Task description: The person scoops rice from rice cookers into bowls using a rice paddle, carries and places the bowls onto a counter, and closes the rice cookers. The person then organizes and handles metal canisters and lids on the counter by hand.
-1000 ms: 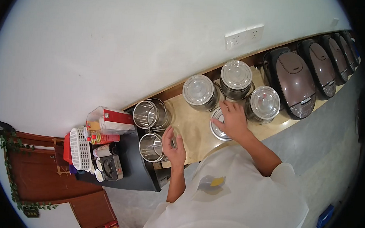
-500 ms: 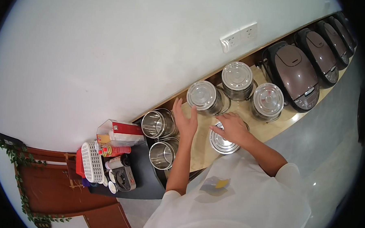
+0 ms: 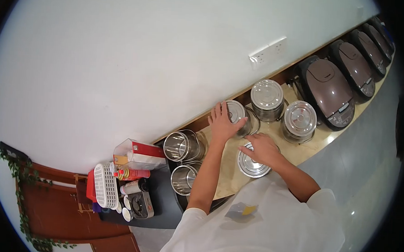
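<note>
My left hand [image 3: 224,126] lies over the near-left part of a lidded steel pot [image 3: 236,111] by the wall, with its fingers spread across the lid; exact contact is hard to tell. My right hand [image 3: 265,149] is stretched out over another lidded steel pot [image 3: 253,166] close to my body, palm down and fingers extended, partly covering the lid. Two more lidded pots, one near the wall [image 3: 267,95] and one farther right [image 3: 300,119], stand upright beside them. Two lidless steel pots, a rear one [image 3: 176,146] and a front one [image 3: 183,179], are left of my left arm.
Several brown rice cookers [image 3: 327,91] line the counter [image 3: 229,172] to the right. On the dark table [image 3: 164,205] at left are a red-and-clear box [image 3: 142,152], a white basket [image 3: 105,185], spray cans [image 3: 134,173] and a portable stove [image 3: 142,204]. A wall socket [image 3: 268,52] is above.
My left hand has moved right, from beside the pot by the wall to over its lid. My right hand stays over the near pot. The view has shifted slightly.
</note>
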`<action>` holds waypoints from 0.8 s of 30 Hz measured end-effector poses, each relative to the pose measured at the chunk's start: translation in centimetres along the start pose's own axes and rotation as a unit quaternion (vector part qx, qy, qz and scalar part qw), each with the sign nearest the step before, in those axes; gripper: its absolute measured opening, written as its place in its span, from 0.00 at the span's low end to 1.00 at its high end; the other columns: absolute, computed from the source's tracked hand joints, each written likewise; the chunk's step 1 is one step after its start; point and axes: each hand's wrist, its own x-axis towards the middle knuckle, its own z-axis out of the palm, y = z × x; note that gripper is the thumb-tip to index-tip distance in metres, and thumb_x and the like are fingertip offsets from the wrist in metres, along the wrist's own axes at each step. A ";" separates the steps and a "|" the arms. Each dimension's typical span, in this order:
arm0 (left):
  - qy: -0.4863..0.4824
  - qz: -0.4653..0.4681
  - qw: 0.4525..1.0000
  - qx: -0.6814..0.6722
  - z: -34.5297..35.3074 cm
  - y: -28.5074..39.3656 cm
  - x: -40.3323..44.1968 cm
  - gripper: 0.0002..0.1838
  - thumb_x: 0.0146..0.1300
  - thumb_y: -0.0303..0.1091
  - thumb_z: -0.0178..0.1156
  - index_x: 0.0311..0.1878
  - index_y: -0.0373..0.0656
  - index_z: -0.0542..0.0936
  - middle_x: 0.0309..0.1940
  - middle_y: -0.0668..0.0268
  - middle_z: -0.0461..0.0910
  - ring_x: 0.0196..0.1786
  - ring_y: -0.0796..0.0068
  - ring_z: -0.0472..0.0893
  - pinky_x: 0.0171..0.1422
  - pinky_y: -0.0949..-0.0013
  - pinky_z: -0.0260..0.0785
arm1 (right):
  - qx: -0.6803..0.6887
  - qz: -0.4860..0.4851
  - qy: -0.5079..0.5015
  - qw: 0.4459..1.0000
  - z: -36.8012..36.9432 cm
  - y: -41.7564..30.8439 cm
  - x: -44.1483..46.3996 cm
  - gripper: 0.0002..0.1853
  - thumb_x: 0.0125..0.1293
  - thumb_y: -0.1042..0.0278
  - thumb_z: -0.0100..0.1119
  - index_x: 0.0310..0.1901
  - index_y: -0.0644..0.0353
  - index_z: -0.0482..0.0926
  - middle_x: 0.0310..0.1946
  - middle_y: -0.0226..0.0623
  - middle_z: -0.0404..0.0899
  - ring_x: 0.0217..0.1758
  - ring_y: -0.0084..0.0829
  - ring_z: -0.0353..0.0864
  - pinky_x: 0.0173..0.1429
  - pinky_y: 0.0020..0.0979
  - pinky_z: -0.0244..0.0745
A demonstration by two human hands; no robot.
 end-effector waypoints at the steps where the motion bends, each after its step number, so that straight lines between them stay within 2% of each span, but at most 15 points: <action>1: 0.005 -0.008 1.000 -0.001 0.1 -0.4 -0.3 0.63 0.50 0.73 0.68 0.81 0.41 0.57 0.80 0.49 0.56 0.81 0.40 0.53 0.80 0.33 0.46 | -0.003 0.001 0.002 1.000 0.0 0.0 0.0 0.30 0.71 0.42 0.60 0.55 0.67 0.81 0.48 0.52 0.85 0.56 0.51 0.82 0.64 0.49 0.73; 5: 0.052 0.003 0.999 0.001 0.3 -1.4 -2.7 0.60 0.50 0.69 0.71 0.78 0.39 0.61 0.78 0.49 0.59 0.77 0.40 0.59 0.79 0.38 0.52 | 0.044 0.018 0.001 0.999 -0.9 0.2 0.1 0.31 0.70 0.43 0.61 0.57 0.68 0.80 0.51 0.53 0.84 0.55 0.53 0.83 0.63 0.48 0.75; 7: 0.074 0.003 0.997 0.019 0.0 -1.9 -4.0 0.59 0.50 0.67 0.72 0.77 0.38 0.63 0.76 0.48 0.62 0.76 0.40 0.61 0.78 0.41 0.56 | 0.177 0.049 -0.008 0.983 -0.7 1.2 0.6 0.36 0.71 0.41 0.61 0.61 0.72 0.77 0.55 0.56 0.82 0.56 0.52 0.84 0.62 0.46 0.77; 8: 0.082 0.000 0.997 0.016 -0.2 -2.2 -4.8 0.58 0.49 0.66 0.73 0.77 0.37 0.63 0.75 0.48 0.62 0.75 0.40 0.62 0.77 0.42 0.56 | 0.175 0.042 -0.005 0.984 -0.4 2.0 1.0 0.36 0.71 0.41 0.61 0.61 0.72 0.77 0.55 0.56 0.82 0.56 0.52 0.84 0.62 0.46 0.77; 10: 0.097 -0.002 0.995 0.017 -1.0 -2.9 -5.9 0.58 0.49 0.65 0.74 0.76 0.37 0.64 0.75 0.48 0.63 0.74 0.40 0.62 0.77 0.43 0.57 | 0.318 0.114 -0.022 0.941 0.4 3.3 2.4 0.39 0.72 0.41 0.61 0.65 0.75 0.73 0.58 0.60 0.80 0.58 0.50 0.84 0.61 0.42 0.79; 14: 0.077 -0.005 0.997 -0.009 -2.1 -3.9 -7.5 0.57 0.49 0.63 0.75 0.75 0.37 0.65 0.74 0.47 0.64 0.74 0.42 0.63 0.78 0.47 0.58 | 0.306 0.113 -0.039 0.945 0.2 3.9 6.1 0.43 0.72 0.37 0.59 0.67 0.76 0.70 0.60 0.64 0.79 0.59 0.50 0.84 0.63 0.42 0.77; 16: 0.079 -0.008 0.997 -0.022 -2.3 -4.3 -7.8 0.56 0.49 0.63 0.75 0.75 0.36 0.66 0.74 0.48 0.64 0.74 0.43 0.63 0.78 0.49 0.58 | 0.187 0.116 -0.088 0.972 0.9 3.7 8.3 0.44 0.71 0.34 0.56 0.68 0.74 0.70 0.60 0.63 0.79 0.59 0.51 0.84 0.63 0.41 0.78; 17: 0.087 -0.006 0.996 -0.033 -2.2 -4.3 -8.1 0.55 0.50 0.62 0.75 0.74 0.36 0.67 0.74 0.48 0.65 0.75 0.43 0.64 0.78 0.49 0.58 | 0.187 0.109 -0.092 0.972 2.1 4.2 9.6 0.44 0.71 0.34 0.56 0.68 0.74 0.70 0.60 0.63 0.79 0.59 0.51 0.84 0.63 0.41 0.78; 19: 0.104 -0.004 0.994 -0.041 -1.7 -4.8 -7.9 0.54 0.51 0.62 0.74 0.74 0.35 0.67 0.73 0.48 0.66 0.75 0.43 0.64 0.78 0.48 0.59 | 0.078 0.134 -0.183 0.971 4.2 5.5 12.4 0.47 0.72 0.31 0.50 0.69 0.76 0.69 0.61 0.66 0.77 0.63 0.52 0.82 0.64 0.41 0.77; 20: 0.142 -0.013 0.984 -0.111 -1.0 -5.7 -7.8 0.52 0.52 0.59 0.75 0.73 0.34 0.68 0.72 0.47 0.68 0.74 0.44 0.66 0.78 0.51 0.59 | 0.057 0.144 -0.210 0.965 4.2 5.2 12.9 0.46 0.73 0.30 0.46 0.66 0.76 0.72 0.65 0.68 0.73 0.65 0.56 0.80 0.64 0.49 0.76; 21: 0.178 -0.020 0.967 -0.181 -0.1 -6.4 -7.9 0.50 0.53 0.56 0.76 0.72 0.33 0.68 0.70 0.45 0.70 0.73 0.45 0.68 0.78 0.53 0.60 | 0.055 0.139 -0.208 0.967 4.2 5.1 13.3 0.46 0.73 0.30 0.46 0.66 0.76 0.72 0.65 0.68 0.73 0.65 0.56 0.80 0.64 0.49 0.76; 22: 0.203 -0.062 0.947 -0.242 0.4 -6.3 -8.2 0.45 0.61 0.50 0.73 0.73 0.31 0.67 0.67 0.47 0.73 0.70 0.53 0.72 0.76 0.58 0.63 | 0.119 0.198 -0.257 0.938 4.4 5.2 13.6 0.47 0.74 0.30 0.44 0.67 0.78 0.71 0.66 0.69 0.72 0.65 0.58 0.79 0.62 0.53 0.77; 23: 0.206 -0.060 0.946 -0.242 1.4 -6.8 -8.8 0.45 0.61 0.50 0.73 0.73 0.31 0.67 0.67 0.47 0.73 0.70 0.53 0.72 0.76 0.58 0.63 | 0.181 0.256 -0.303 0.900 4.7 5.5 13.8 0.47 0.75 0.31 0.43 0.67 0.79 0.71 0.67 0.70 0.70 0.66 0.60 0.78 0.61 0.57 0.77; 24: 0.201 -0.131 0.896 -0.374 2.3 -7.3 -9.2 0.42 0.66 0.50 0.69 0.73 0.31 0.66 0.68 0.48 0.72 0.71 0.54 0.71 0.75 0.60 0.63 | 0.180 0.254 -0.298 0.903 5.1 5.8 13.7 0.47 0.75 0.31 0.43 0.67 0.79 0.71 0.67 0.70 0.70 0.66 0.60 0.78 0.61 0.57 0.77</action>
